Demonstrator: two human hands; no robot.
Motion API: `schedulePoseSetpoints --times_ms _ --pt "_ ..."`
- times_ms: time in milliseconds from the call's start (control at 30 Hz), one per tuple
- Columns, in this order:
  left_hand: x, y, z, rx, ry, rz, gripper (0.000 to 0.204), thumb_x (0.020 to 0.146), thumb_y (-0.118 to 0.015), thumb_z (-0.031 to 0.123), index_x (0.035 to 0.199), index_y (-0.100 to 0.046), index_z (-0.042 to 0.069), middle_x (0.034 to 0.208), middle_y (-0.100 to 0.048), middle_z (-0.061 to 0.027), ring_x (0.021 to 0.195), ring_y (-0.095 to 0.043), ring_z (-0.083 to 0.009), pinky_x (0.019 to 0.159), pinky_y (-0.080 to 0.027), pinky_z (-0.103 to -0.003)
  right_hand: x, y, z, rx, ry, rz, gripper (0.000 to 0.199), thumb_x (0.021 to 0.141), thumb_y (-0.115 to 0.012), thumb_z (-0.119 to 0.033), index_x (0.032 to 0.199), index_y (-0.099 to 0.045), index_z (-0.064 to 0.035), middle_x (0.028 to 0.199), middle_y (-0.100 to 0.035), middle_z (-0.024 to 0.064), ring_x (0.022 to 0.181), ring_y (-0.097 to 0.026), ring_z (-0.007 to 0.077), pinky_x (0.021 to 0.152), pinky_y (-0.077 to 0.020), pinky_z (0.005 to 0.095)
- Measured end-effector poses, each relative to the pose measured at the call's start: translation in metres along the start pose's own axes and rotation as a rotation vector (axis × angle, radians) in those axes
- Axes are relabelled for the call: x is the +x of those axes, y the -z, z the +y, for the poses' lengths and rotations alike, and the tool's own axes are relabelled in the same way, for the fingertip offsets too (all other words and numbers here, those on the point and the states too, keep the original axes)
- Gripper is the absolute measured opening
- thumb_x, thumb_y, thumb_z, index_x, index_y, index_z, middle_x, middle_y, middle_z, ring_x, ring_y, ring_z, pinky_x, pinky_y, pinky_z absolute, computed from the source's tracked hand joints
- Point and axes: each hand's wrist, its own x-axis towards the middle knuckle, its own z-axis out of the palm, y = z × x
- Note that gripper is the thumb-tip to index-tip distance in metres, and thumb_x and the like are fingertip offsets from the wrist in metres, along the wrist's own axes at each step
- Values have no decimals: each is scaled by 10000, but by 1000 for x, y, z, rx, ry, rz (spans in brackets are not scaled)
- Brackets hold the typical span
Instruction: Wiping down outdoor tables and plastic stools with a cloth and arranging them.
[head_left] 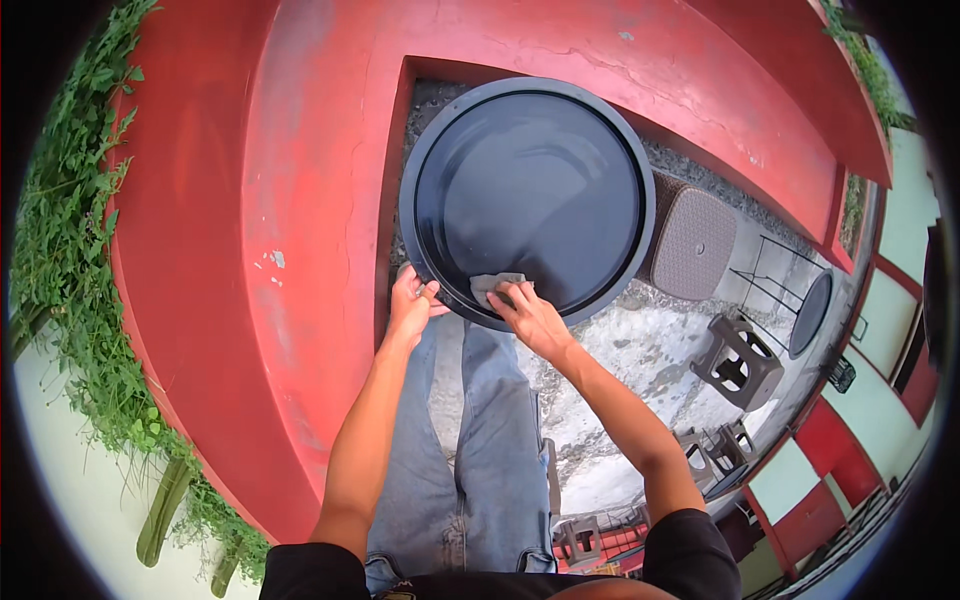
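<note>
A large round black tray (530, 190) leans against a red painted wall (300, 200), its lower rim near my knees. My left hand (413, 305) grips the tray's lower left rim. My right hand (530, 315) presses a small grey cloth (492, 285) flat against the tray's inner surface near the bottom edge. My legs in blue jeans (480, 450) show below the tray.
A brown wicker-patterned stool (695, 245) stands to the right of the tray. Several dark plastic stools (742, 362) sit on the concrete floor (640, 340). A black wire stand holding another round tray (810, 312) is further right. Green plants (70, 250) grow along the left.
</note>
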Motion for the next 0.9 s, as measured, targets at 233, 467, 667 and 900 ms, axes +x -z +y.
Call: schedulePoseSetpoints --times_ms 233,467,667,900 --pt "13 0 -4 30 -13 -73 346 1077 -528 -7 1414 -542 71 1293 -697 -102 937 -782 -255 782 -685 -407 62 109 129 -401 -469 490 564 886 -586 48 1397 -698 -164 1443 -584 171 1270 -569 396 1047 -538 460" --pt "11 12 -13 29 -17 -4 322 1070 -509 -38 1370 -559 70 1295 -681 -101 915 -776 -246 746 -691 -394 57 40 32 -134 -321 154 759 832 -535 88 1580 -412 59 1705 -308 237 1589 -278 435 1302 -283 474" --pt "13 10 -13 -29 -12 -15 350 1049 -532 -55 1380 -553 56 1242 -688 -95 876 -755 -233 732 -692 -395 44 24 7 -168 -335 -8 666 1022 -580 -173 1649 -377 -84 1714 -346 166 1616 -269 341 1326 -195 520" --pt "12 -9 -11 -18 -16 -69 344 1086 -514 -18 1418 -524 69 1303 -678 -102 880 -766 -232 738 -678 -376 186 23 85 -265 -1032 597 878 1101 -491 -495 1616 -216 161 1721 -100 378 1610 -89 530 1316 -139 563"
